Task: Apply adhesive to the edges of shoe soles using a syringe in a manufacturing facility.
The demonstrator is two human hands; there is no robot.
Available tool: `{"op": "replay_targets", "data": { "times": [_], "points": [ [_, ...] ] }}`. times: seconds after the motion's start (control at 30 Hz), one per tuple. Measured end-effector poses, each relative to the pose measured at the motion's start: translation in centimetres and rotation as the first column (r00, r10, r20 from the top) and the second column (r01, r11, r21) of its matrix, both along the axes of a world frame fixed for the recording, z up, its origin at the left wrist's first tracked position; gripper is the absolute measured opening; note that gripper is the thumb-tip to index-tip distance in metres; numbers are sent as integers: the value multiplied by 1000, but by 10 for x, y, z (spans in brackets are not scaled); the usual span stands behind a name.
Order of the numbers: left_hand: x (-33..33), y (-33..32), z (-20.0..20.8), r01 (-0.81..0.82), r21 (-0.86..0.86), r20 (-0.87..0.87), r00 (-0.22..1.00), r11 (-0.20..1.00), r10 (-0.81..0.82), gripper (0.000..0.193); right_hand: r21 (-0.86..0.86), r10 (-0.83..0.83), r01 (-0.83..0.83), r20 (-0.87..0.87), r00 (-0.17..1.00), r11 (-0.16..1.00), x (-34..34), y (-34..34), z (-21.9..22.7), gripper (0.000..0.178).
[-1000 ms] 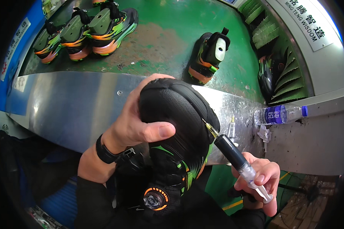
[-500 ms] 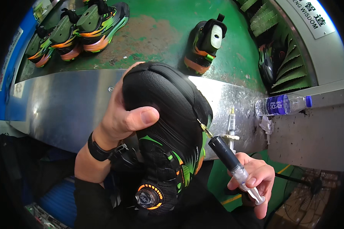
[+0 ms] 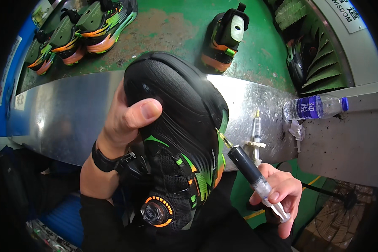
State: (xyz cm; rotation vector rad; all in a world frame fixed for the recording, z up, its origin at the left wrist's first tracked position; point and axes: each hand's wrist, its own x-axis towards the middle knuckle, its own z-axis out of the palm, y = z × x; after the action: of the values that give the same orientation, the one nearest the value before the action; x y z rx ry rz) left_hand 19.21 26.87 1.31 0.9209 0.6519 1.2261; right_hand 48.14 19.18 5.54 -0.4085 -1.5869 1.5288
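My left hand (image 3: pixel 132 119) is wrapped round the forefoot of a black shoe (image 3: pixel 182 122) with green and orange trim, its thumb pressed on the upper. The toe points away from me, and a round dial (image 3: pixel 156 212) on the shoe faces me at the near end. My right hand (image 3: pixel 281 191) grips a syringe (image 3: pixel 245 164) filled with dark liquid, fingers around the barrel and plunger end. Its thin needle (image 3: pixel 222 136) meets the shoe's right side, at the seam between upper and sole. Whether the tip is inside the seam I cannot tell.
A metal ledge (image 3: pixel 84 113) fronts the green worktop (image 3: pixel 168 25). Several shoes (image 3: pixel 98 31) stand far left, another shoe (image 3: pixel 223 40) far centre. A second syringe (image 3: pixel 256 130), a plastic bottle (image 3: pixel 319 107) and crumpled tissue (image 3: pixel 297 130) lie at right, below a finned rack (image 3: pixel 327 71). A fan (image 3: pixel 344 206) stands lower right.
The shoe and my left hand have shifted slightly left, the toe moving up and away. My right hand keeps hold of the syringe, its needle still at the seam.
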Motion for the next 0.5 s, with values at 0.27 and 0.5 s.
{"op": "replay_targets", "data": {
  "times": [0.27, 0.5],
  "points": [
    [13, 2, 0, -54, -118, 79, 995, 992, 63, 54, 108, 35, -32, -25, 999, 994, 16, 3, 8, 69],
    [-16, 3, -23, -177, -286, 78, 975, 942, 207, 42, 213, -376, 344, 138, 916, 915, 65, -32, 9, 64]
  ]
}}
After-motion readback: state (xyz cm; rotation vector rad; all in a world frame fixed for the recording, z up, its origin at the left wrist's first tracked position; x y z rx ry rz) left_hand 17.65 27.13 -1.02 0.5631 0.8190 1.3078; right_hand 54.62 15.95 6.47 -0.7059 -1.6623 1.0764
